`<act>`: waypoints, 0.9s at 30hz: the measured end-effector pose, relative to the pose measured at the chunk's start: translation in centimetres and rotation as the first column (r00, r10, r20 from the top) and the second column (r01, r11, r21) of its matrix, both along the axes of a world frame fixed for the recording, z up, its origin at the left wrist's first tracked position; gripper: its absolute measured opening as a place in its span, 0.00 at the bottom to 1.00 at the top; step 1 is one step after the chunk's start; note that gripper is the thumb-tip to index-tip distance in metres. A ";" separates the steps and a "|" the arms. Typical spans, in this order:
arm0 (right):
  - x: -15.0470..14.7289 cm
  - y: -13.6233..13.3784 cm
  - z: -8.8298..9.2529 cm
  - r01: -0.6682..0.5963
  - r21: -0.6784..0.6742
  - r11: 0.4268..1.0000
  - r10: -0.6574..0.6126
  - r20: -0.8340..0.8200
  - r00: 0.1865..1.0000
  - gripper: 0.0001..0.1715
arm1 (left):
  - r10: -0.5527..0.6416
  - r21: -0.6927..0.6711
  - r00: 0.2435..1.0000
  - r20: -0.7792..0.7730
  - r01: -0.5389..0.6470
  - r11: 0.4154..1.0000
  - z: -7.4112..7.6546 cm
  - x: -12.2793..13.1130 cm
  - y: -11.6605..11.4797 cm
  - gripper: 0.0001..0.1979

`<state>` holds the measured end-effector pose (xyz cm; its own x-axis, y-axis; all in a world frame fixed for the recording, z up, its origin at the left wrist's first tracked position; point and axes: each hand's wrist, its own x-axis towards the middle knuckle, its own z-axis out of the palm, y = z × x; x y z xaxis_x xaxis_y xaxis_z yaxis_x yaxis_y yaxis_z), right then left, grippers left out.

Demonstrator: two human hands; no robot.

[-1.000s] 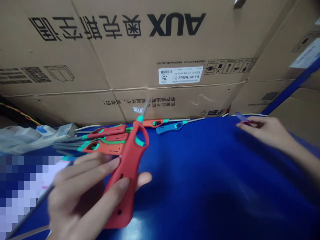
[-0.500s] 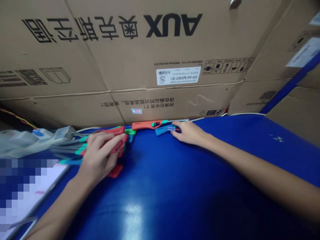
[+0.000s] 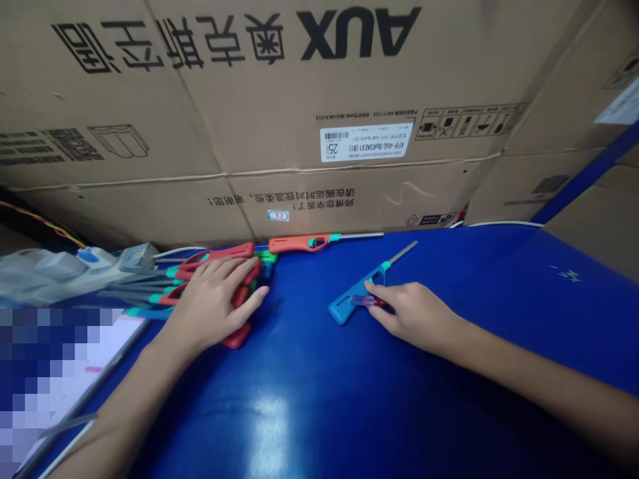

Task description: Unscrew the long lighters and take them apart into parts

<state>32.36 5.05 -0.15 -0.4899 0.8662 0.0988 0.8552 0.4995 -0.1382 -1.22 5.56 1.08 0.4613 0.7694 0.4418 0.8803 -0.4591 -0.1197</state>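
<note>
My left hand (image 3: 215, 299) lies flat, fingers spread, on a pile of red long-nosed lighters (image 3: 219, 255) with green trim at the left of the blue table (image 3: 349, 386). My right hand (image 3: 410, 311) rests on the table with its fingers closed on a small purple-and-red piece (image 3: 363, 301) and touching a blue lighter (image 3: 360, 289), whose metal nozzle points up and right. One more red lighter (image 3: 304, 243) lies along the foot of the cardboard box.
A big cardboard box (image 3: 279, 113) printed AUX walls off the far edge of the table, with more boxes (image 3: 564, 173) at the right. Clear plastic bags (image 3: 44, 273) and a white sheet (image 3: 64, 372) lie at the left.
My left hand has put the red lighter down on the pile and now lies over it. My right hand has dragged the blue lighter from the box toward the middle.
</note>
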 end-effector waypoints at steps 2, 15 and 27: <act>0.5 -1.0 -0.2 -0.019 -0.005 1.000 0.019 -0.008 1.000 0.22 | -0.019 0.031 1.000 0.005 0.019 0.999 0.3 0.3 -0.2 0.25; 0.9 -4.6 2.6 -0.131 -0.061 0.989 0.088 -0.470 0.878 0.11 | -0.259 -0.323 0.912 0.317 0.361 0.875 -2.2 11.7 -7.1 0.17; 0.2 -5.2 3.4 -0.241 -0.337 0.910 -0.096 -0.737 0.669 0.05 | -0.216 -0.399 0.839 0.500 0.445 0.802 -2.4 12.5 -7.7 0.13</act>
<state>32.57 -0.14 3.26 -0.4669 0.8751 0.1275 0.3546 0.3173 -0.8795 11.28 -2.17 -1.31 0.5898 0.7633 0.2636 0.5718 -0.6252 0.5312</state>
